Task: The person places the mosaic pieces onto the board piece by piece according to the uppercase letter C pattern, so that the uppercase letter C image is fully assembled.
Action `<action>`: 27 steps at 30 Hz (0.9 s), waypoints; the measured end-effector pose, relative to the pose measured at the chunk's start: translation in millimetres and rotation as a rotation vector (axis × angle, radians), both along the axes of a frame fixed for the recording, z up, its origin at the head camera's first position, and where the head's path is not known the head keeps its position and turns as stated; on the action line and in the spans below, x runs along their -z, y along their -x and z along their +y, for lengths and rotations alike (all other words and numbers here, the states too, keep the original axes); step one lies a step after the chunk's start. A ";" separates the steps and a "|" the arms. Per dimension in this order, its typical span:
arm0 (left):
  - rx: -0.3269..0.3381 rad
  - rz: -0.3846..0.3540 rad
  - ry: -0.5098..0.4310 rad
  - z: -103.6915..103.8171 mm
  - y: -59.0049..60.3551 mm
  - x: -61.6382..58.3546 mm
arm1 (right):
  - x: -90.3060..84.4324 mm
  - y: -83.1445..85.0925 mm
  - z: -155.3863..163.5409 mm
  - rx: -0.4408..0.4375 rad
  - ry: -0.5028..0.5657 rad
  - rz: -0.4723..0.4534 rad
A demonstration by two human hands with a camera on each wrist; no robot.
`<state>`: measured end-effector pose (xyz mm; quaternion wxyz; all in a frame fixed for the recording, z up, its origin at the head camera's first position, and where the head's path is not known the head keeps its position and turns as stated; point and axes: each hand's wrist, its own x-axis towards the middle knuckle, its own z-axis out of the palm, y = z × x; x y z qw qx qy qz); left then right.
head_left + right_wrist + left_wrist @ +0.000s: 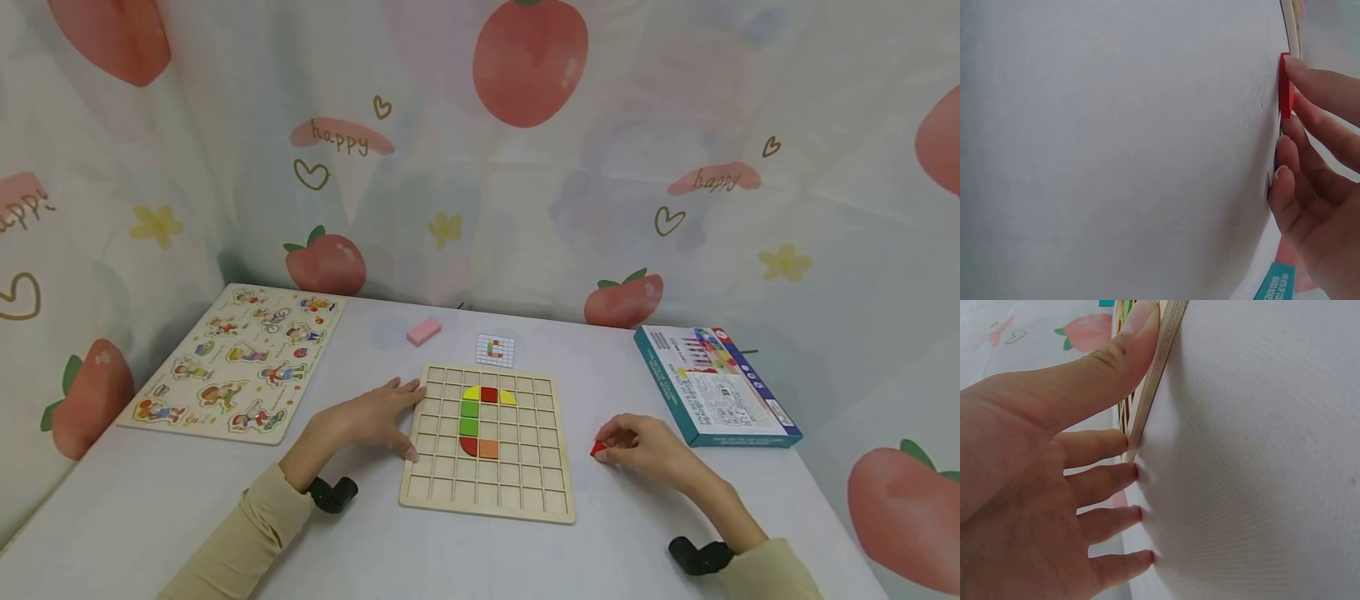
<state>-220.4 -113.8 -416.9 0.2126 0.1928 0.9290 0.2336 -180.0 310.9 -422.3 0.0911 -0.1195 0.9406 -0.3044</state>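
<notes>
A wooden grid board [531, 475] lies in the middle of the table. Several coloured tiles sit in its cells, among them a red square tile [489, 395], a green tile [469, 408] and an orange tile [487, 449]. My left hand [370, 417] rests at the board's left side with fingers spread; in the left wrist view its thumb [1107, 369] lies on the board's edge and the fingertips touch the tabletop. To the right of the board, my right hand [643, 446] pinches a small red tile [1284, 87] between thumb and fingers, low at the table.
Behind the board lie a small pattern card [495, 350] and a pink block [424, 332]. A picture puzzle board [217, 358] is at the left. The teal-edged box [720, 387] lies at the right. A printed curtain [480, 183] hangs along the back.
</notes>
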 end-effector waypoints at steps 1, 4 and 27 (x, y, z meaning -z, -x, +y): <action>0.001 0.001 0.000 0.0 -0.1 -0.2 | 0.1 0.2 -0.1 0.002 0.002 0.001; -0.001 0.001 -0.003 0.1 -0.2 -0.4 | 1.1 1.6 -0.4 0.003 0.004 0.006; 0.011 0.005 -0.010 -0.9 -1.6 -2.0 | 2.9 8.6 -18.7 -0.045 0.156 0.015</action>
